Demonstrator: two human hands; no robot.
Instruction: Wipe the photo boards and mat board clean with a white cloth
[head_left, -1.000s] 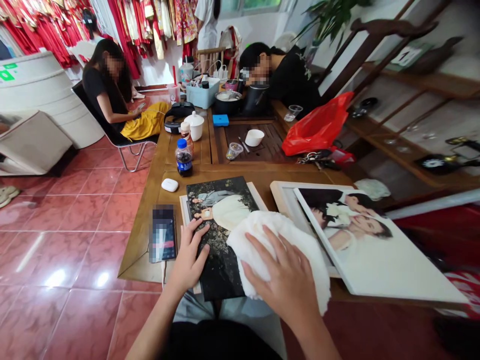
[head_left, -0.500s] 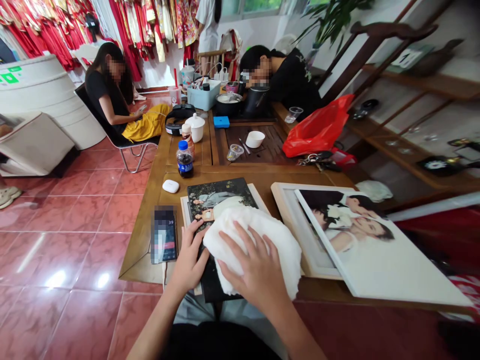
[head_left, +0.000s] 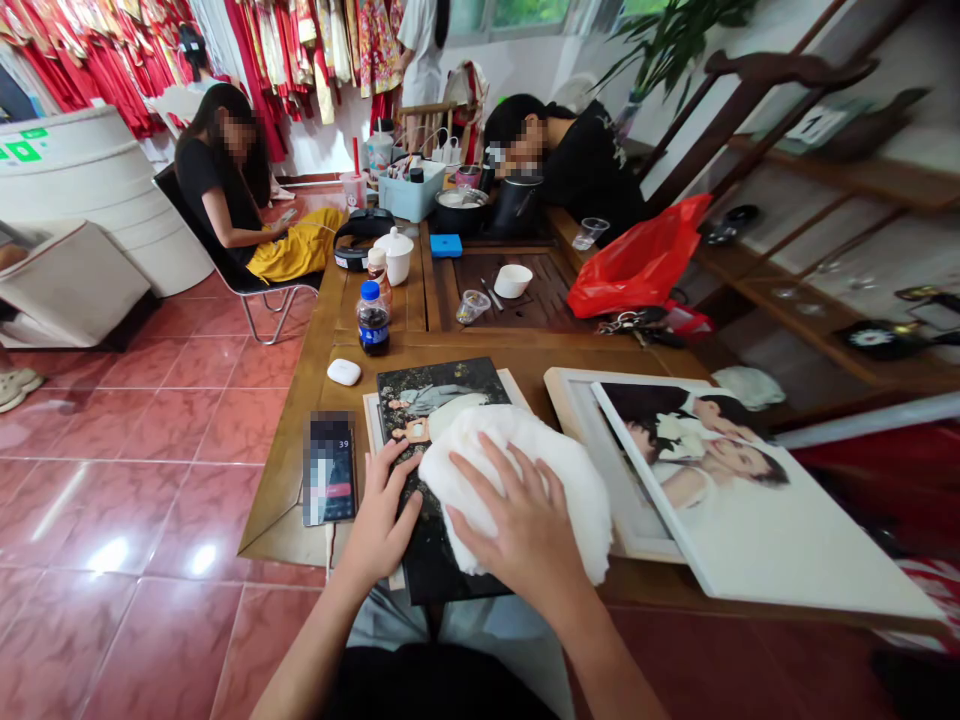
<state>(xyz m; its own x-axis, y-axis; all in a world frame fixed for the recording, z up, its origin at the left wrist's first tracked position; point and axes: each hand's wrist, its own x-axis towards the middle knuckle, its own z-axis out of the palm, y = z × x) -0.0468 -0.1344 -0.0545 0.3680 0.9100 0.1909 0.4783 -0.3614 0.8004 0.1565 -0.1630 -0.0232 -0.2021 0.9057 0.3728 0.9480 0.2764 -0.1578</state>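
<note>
A dark photo panel (head_left: 424,560) with a picture of people in light clothes lies flat at the table's front edge, on top of a pale-edged panel (head_left: 373,420). Across its right half spreads a folded white cloth (head_left: 585,500). My right hand (head_left: 517,510) rests flat on the cloth with its fingers spread. On the left part of the photo panel lies my left hand (head_left: 386,510), fingers apart, just beside the cloth. What is under the cloth is hidden.
Right of the cloth, a large wedding photo panel (head_left: 795,540) leans over a pale frame (head_left: 559,400). Left are a phone (head_left: 330,480) on a cable and a white case (head_left: 344,372). Behind stand a blue-capped bottle (head_left: 373,325) and a red bag (head_left: 637,265). Two people sit beyond.
My right hand and the white cloth have shifted slightly to the right over the photo panel. The left hand stays in place.
</note>
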